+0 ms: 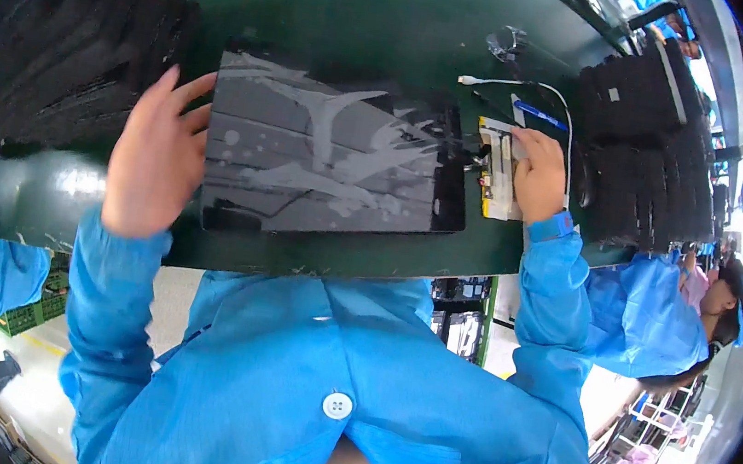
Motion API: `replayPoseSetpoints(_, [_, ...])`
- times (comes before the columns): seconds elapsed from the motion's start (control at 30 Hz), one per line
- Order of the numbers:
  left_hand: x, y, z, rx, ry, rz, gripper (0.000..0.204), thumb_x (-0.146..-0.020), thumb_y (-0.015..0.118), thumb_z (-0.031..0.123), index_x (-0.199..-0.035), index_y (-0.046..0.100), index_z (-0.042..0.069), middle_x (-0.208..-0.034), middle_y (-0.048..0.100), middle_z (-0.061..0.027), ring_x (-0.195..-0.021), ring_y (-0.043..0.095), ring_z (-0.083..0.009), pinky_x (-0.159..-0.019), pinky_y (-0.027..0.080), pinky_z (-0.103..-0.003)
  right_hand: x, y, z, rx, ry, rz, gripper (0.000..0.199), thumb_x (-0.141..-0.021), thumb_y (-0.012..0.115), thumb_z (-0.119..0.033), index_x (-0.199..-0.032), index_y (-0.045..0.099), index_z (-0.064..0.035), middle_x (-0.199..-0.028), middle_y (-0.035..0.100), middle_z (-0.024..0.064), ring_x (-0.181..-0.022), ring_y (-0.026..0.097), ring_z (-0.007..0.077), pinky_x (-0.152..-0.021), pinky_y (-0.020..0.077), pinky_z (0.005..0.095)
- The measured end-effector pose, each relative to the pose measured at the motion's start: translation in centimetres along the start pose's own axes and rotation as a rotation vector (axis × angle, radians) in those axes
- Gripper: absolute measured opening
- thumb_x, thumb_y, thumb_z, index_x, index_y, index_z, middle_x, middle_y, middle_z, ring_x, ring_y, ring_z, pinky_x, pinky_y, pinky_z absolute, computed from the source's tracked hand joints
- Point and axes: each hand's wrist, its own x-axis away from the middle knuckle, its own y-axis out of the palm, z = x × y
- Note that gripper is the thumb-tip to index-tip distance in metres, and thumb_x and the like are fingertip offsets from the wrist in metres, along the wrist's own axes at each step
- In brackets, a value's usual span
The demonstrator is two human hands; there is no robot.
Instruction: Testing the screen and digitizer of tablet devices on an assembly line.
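Observation:
A flat black panel (334, 158) with a glossy, reflecting face lies on the dark green bench (370, 18) in front of me. My left hand (154, 154) rests at its left edge, fingers spread along the side. My right hand (538, 174) sits just past the panel's right edge, pressing on a narrow white and yellow strip (497, 178) with small dark parts beside it. Both arms are in blue sleeves, and a blue band is on my right wrist.
Stacks of black trays stand at the far left (60, 45) and far right (651, 146). A white cable (537, 90), a blue pen (539, 115) and a clear tape roll (506, 40) lie beyond my right hand. Co-workers in blue sit at both sides.

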Motion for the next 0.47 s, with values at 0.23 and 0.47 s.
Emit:
replayPoseSetpoints(0.23, [-6.9,2.2,-0.3,-0.092,-0.384,-0.063,0.052,-0.092,0.036,0.050,-0.113,0.055,0.006,-0.104,0.062,-0.0108,-0.093,0.059,-0.0214,-0.086,0.045,-0.035,-0.2,-0.5,-0.4,-0.020,0.080,-0.115,0.048,-0.067,0.043,0.010,-0.108,0.059,-0.0075,-0.111,0.056,0.0133,-0.105,0.050,0.0315,-0.095,0.0380,0.0368])
replayPoseSetpoints(0.47, [-7.2,0.9,-1.5,-0.030,-0.267,-0.052,0.055,-0.092,0.035,0.052,-0.116,0.052,0.006,-0.112,0.060,-0.0110,-0.096,0.060,-0.0237,-0.085,0.048,-0.037,0.8,-3.1,-10.1,-0.155,0.169,0.132,0.037,-0.083,0.053,-0.010,-0.118,0.047,-0.0013,-0.122,0.050,0.0175,-0.112,0.045,0.0348,-0.098,0.0315,0.0420])
